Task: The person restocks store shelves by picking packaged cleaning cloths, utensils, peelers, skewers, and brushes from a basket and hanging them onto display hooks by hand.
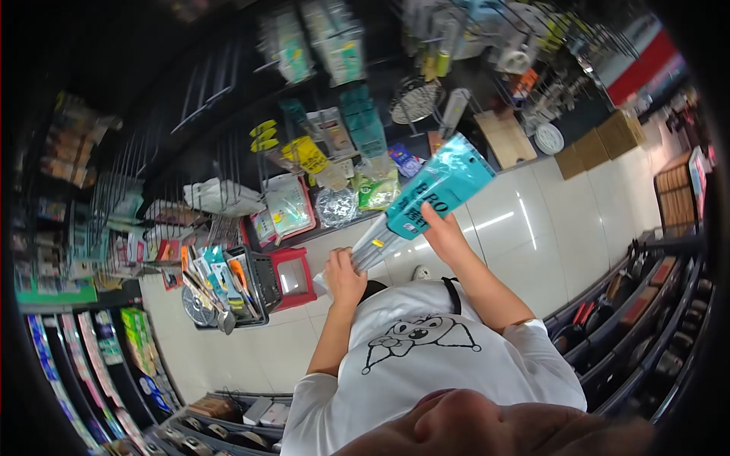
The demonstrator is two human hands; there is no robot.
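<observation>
Both hands hold a long flat package (445, 186) in front of my chest, tilted with its teal card end up to the right. Large white lettering marks the card, and the narrower lower part looks clear and silvery with a small yellow label. My left hand (346, 277) is closed around this narrow lower end. On the card's lower edge rests the thumb of my right hand (445, 234), its other fingers hidden behind the package. The exact contents cannot be made out.
A dark shopping basket (264, 277) full of packaged goods stands on the tiled floor (525, 213) at left, beside a red stool-like item (296, 275). Hanging racks with metal hooks (209, 91) line the far side. Cardboard boxes (601, 144) sit at right; shelves of pans (646, 319) run behind me.
</observation>
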